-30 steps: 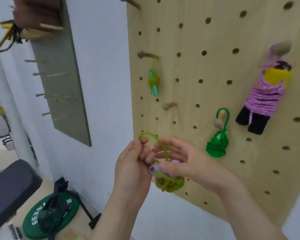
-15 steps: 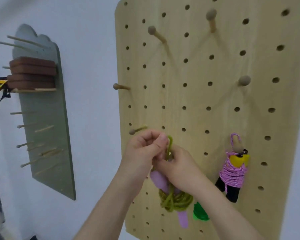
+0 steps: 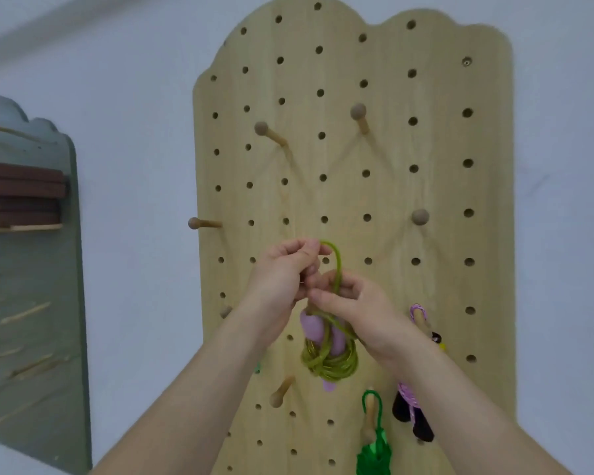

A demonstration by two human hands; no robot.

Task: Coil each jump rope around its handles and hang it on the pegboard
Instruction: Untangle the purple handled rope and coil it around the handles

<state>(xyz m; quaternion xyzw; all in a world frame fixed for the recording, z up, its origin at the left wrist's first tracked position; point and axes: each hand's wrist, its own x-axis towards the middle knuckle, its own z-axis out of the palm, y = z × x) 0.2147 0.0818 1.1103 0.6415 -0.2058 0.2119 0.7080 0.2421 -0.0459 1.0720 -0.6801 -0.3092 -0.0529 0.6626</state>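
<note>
Pegboard (image 3: 354, 200) of pale wood fills the middle of the view, fixed to a white wall (image 3: 134, 80), its scalloped top near the upper edge and rows of round holes across its face. Several round-headed wooden pegs stick out of it. To the far left hangs a grey-green board (image 3: 31, 337) with thin dowels and a stack of brown blocks (image 3: 21, 193) resting on them.

Two bare forearms reach up from the bottom edge and meet in front of the pegboard's middle. The left hand (image 3: 282, 279) has its grip pinched together on the top of a yellow-green loop of cord, near an empty hole. The right hand (image 3: 354, 303) sits just below and beside it, its grip closed around the same cord where it runs down.

Hanging from both hands, in front of the board and not on any peg, is the yellow-green jump rope (image 3: 330, 361), its cord wound into a tight bundle around two lilac handles (image 3: 311, 325) that lie side by side.

Lower right, partly hidden behind the right forearm, a pink jump rope (image 3: 408, 399) with black handle ends hangs by its loop from a peg. Beside it, at the bottom edge, a bright green jump rope (image 3: 374, 450) hangs from another peg.
</note>
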